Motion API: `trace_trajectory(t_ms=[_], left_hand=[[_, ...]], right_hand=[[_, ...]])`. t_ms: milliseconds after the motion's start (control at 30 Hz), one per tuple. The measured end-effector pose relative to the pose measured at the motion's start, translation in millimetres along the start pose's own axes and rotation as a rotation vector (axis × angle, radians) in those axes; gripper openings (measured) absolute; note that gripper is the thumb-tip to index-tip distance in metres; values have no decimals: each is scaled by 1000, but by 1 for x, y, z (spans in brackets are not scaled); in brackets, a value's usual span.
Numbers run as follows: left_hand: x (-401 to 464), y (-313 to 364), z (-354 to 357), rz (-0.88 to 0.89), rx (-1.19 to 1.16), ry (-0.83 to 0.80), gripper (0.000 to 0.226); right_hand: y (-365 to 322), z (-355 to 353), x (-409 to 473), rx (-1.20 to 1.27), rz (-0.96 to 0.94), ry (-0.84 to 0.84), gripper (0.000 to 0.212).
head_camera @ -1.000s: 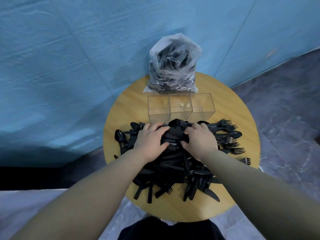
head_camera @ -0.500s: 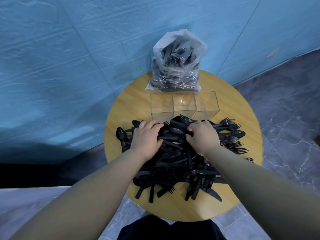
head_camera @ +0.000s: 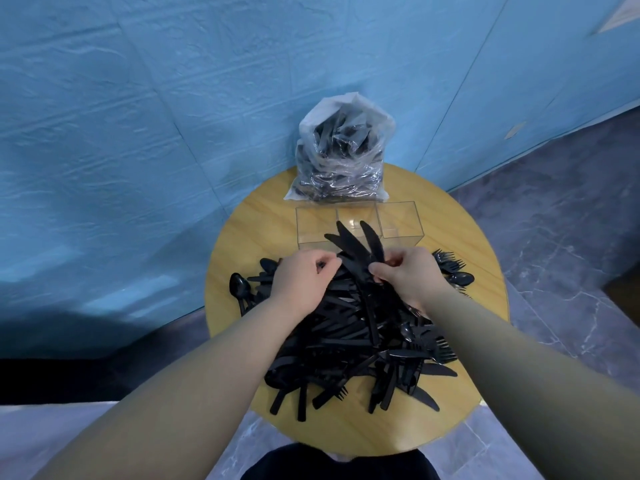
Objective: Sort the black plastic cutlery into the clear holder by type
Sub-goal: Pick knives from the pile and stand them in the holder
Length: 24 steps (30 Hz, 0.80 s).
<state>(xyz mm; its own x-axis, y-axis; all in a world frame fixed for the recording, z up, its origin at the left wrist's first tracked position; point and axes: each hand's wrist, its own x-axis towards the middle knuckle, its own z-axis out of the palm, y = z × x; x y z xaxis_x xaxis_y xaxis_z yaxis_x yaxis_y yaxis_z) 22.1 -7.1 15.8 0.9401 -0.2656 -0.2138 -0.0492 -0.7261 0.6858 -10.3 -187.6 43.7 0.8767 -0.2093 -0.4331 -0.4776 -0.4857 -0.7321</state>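
Note:
A heap of black plastic cutlery (head_camera: 360, 344), knives, forks and spoons mixed, covers the middle of the round wooden table (head_camera: 235, 244). Behind it stands the clear holder (head_camera: 398, 220) with three compartments side by side; I see nothing inside them. My right hand (head_camera: 405, 275) pinches a few black knives (head_camera: 353, 244) whose blades fan up in front of the middle compartment. My left hand (head_camera: 304, 278) grips the same bunch at its lower part, fingers curled.
A clear plastic bag (head_camera: 341, 157) stuffed with more black cutlery stands behind the holder against the blue wall. Forks (head_camera: 450, 263) and a spoon (head_camera: 462, 278) lie at the right edge, spoons (head_camera: 239, 289) at the left. Grey floor surrounds the small table.
Both hands lay on top of the heap before. Now they have lifted a bunch of knives, whose blades rise in front of the holder.

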Motion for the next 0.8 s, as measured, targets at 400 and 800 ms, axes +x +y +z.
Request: trace_trajectory(t_ms=[400,800], left_hand=[[-1,27,-11,-250,-636,-56,18],[-24,28,-23,-173,-592,-270,20]], right_hand=[[-17,14,-17,341,-4,-62,21],[-32,16,-14,516,8,6,15]])
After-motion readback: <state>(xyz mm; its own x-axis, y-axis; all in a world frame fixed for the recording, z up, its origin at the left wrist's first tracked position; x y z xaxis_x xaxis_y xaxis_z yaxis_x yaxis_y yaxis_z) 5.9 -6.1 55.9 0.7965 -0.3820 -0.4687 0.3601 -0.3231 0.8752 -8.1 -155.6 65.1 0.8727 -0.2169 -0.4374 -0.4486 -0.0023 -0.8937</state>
